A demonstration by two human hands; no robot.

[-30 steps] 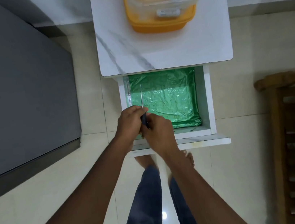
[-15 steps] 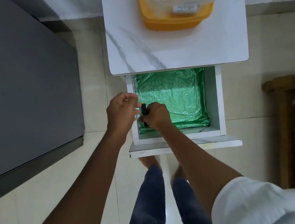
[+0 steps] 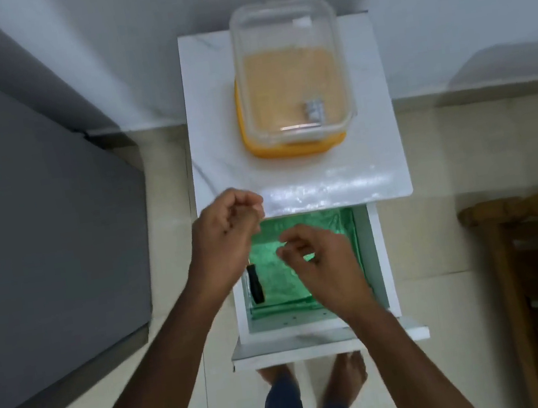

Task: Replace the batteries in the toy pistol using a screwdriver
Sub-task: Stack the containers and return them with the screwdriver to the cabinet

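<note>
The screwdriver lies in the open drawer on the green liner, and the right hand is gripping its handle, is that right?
Not quite. The head view shows the screwdriver lying free in the open drawer on the green liner; the right hand hovers beside it, holding nothing.

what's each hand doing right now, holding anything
Left hand: loosely curled, holding nothing visible.
Right hand: loosely open, empty, over the drawer.

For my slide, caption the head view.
Both bare hands hover over open white drawer, black-handled screwdriver lying inside.

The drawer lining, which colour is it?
Green, shiny drawer lining, seen in the head view.
</note>
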